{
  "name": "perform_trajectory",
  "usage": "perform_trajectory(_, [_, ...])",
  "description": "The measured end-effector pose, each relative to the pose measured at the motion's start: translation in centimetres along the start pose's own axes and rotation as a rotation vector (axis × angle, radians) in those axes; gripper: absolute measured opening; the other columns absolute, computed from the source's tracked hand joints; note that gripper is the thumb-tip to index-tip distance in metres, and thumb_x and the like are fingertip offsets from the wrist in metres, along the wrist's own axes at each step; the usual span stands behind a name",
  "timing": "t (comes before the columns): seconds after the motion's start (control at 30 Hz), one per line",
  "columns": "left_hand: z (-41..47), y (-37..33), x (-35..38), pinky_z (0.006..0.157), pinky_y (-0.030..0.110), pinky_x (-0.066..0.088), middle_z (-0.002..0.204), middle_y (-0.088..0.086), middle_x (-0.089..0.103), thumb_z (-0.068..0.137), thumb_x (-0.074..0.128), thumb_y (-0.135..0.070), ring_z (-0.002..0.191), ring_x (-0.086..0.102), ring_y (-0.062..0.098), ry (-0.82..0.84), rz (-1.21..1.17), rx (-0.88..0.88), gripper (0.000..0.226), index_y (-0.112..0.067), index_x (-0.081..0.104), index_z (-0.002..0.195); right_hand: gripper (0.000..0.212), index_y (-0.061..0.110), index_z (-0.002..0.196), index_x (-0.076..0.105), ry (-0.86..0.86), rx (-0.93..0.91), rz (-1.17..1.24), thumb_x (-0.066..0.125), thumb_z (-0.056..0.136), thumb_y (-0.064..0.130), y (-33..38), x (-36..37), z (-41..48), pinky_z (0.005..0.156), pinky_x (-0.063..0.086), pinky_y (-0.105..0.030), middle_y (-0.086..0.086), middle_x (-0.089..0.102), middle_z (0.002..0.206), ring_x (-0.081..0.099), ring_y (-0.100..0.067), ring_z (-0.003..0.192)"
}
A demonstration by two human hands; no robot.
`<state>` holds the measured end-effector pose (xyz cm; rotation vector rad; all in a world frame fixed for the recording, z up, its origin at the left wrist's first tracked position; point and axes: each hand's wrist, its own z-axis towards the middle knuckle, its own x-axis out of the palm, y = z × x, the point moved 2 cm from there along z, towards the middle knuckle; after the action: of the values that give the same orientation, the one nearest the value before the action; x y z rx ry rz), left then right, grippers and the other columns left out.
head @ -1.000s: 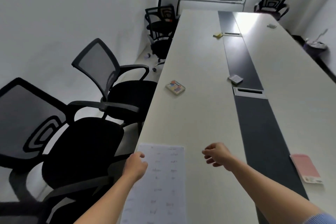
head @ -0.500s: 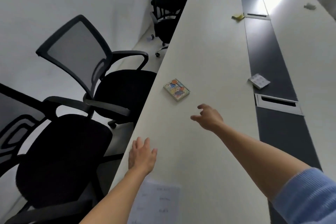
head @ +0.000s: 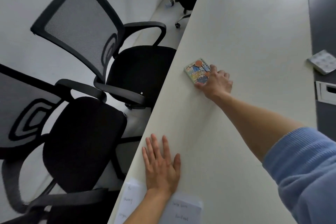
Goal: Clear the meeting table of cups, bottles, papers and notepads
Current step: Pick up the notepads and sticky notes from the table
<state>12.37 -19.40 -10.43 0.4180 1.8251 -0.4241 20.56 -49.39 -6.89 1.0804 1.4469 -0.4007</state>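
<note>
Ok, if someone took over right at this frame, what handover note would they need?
Left hand: open, flat on the table near its edge, wrist over the sheet of paper.
Right hand: stretched out, thumb and fingers curled on the colourful notepad, which lies on the table, not yet lifted.
Also there: a small grey patterned item, perhaps a pad, farther right.
Done: nothing visibly cleared.
Left: lift the notepad, then collect the paper and the grey item. The rest of the table is out of view.
</note>
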Motion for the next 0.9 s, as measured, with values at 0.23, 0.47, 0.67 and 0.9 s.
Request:
perform_trajectory(0.23, [-0.2, -0.1, -0.9, 0.114, 0.054, 0.017, 0.152, 0.03, 0.03, 0.096, -0.006, -0.054, 0.141, 0.03, 0.046, 0.029, -0.004, 0.009, 0.08, -0.006, 0.033, 0.148, 0.071, 0.015, 0.134, 0.045, 0.019, 0.273, 0.659, 0.082, 0.076, 0.034, -5.0, 0.6, -6.8, 0.091, 0.048, -0.031, -0.01, 0.064, 0.122, 0.063, -0.027, 0.106])
perform_trajectory(0.47, [0.8, 1.3, -1.8, 0.121, 0.047, -0.007, 0.155, 0.017, -0.033, 0.095, 0.02, -0.061, 0.146, -0.026, 0.034, 0.28, 0.03, 0.043, 0.081, -0.02, -0.021, 0.152, 0.027, 0.013, 0.091, 0.071, 0.216, 0.438, 0.867, 0.086, 0.069, 0.016, -14.4, -1.4, -18.5, 0.066, 0.049, -0.033, -0.006, 0.074, 0.091, 0.064, -0.019, 0.076])
perform_trajectory(0.67, [-1.0, 1.4, -8.4, 0.113, 0.04, 0.033, 0.158, 0.009, 0.025, 0.096, 0.049, -0.041, 0.142, 0.033, 0.027, 0.462, -0.18, 0.128, 0.063, -0.019, 0.028, 0.151, 0.008, 0.013, 0.091, 0.073, 0.204, 0.409, 0.862, 0.073, 0.085, 0.008, -19.9, -6.2, -29.6, 0.055, 0.051, -0.023, -0.007, 0.076, 0.09, 0.07, -0.018, 0.077])
perform_trajectory(0.9, [-13.9, -5.0, -9.6, 0.102, 0.031, 0.043, 0.139, 0.003, 0.054, 0.09, 0.065, -0.034, 0.125, 0.053, 0.02, 0.49, -0.396, 0.412, 0.053, -0.021, 0.049, 0.139, 0.008, 0.021, 0.093, 0.075, 0.412, 0.201, 0.765, 0.074, 0.086, 0.025, -20.9, -10.4, -42.4, 0.059, 0.052, -0.016, 0.007, 0.077, 0.087, 0.073, -0.007, 0.079])
